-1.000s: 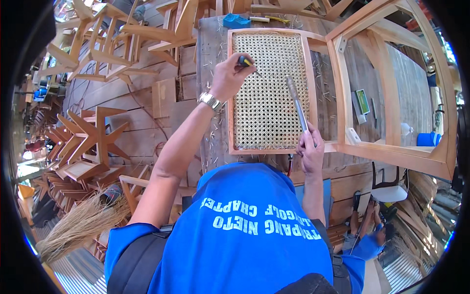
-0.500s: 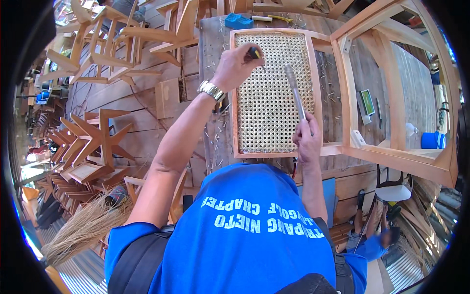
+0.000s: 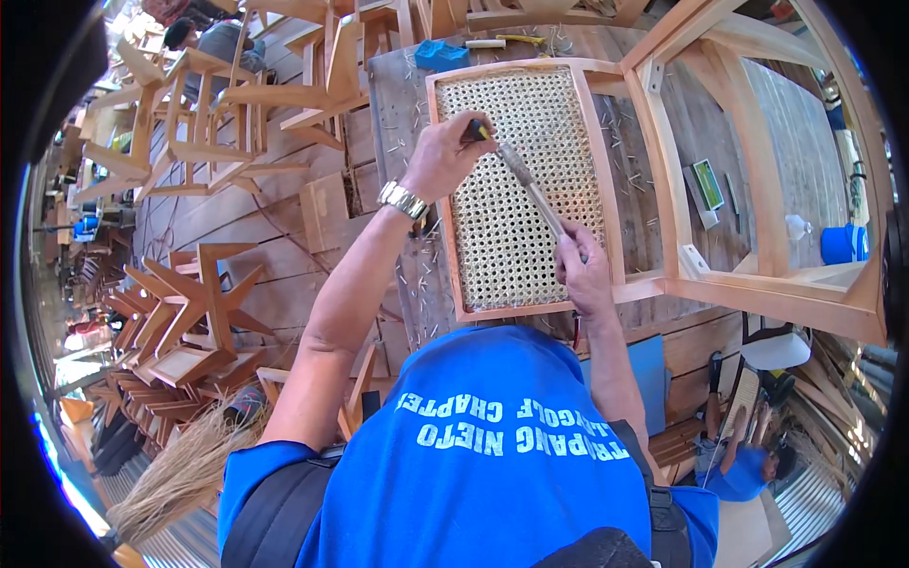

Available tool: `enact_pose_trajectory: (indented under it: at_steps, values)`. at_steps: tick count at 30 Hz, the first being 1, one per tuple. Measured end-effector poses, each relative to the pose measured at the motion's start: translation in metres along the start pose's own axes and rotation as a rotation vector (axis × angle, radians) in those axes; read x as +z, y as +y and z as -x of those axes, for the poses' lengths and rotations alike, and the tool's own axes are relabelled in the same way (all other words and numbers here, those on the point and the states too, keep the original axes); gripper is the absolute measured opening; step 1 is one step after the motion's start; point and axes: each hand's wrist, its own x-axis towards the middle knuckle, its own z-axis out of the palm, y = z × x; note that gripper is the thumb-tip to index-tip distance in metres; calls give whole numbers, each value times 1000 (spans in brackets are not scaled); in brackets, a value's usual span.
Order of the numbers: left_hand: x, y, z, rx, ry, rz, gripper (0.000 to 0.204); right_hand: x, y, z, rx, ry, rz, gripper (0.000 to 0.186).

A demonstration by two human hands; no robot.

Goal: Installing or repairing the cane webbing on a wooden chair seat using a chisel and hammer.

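My left hand (image 3: 447, 150), with a metal watch on the wrist, is closed on a tool with a black-and-yellow handle (image 3: 478, 131) above a woven cane panel (image 3: 516, 246) in a pale wooden frame. My right hand (image 3: 584, 270) is closed round a long metal bar (image 3: 540, 199), angled up-left; its worn upper end lies at or very near the tool in my left hand. I cannot tell whether they touch. The panel adjoins an upright-legged wooden chair frame (image 3: 668, 170) on the plank workbench (image 3: 400, 95).
Wooden chair frames (image 3: 194, 312) crowd the left; straw-like strands (image 3: 180, 454) lie below them. A blue block (image 3: 441, 55), a green-and-white box (image 3: 707, 189) and a blue container (image 3: 843, 244) rest on the right and back. Other people (image 3: 743, 469) (image 3: 213, 52) sit at lower right and upper left.
The bar's upper end has swung leftward to my left hand's tool, and my right hand has shifted slightly left. My left hand rose, then came back down a little. The view has shifted slightly.
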Motion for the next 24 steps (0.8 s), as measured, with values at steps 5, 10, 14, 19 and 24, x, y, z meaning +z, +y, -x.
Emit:
enact_pose_trajectory:
  at_steps: [5, 10, 14, 19, 24]
  values:
    - [-11, -15, -5, -81, 216, 198, 22, -12, -4, -1, 8, 93, -192, 33]
    - [-9, -33, -12, -65, 237, 299, 22, 4, -10, -12, -3, 50, -75, 33]
    - [-1, -17, -12, -63, 170, 156, 23, 13, -3, -23, -69, 63, -47, 33]
    - [-6, -18, -23, -29, 315, 288, 21, 14, -14, -26, -60, 51, -81, 34]
    - [-8, -23, -29, -49, 204, 165, 20, 16, -15, -31, -38, 76, -56, 33]
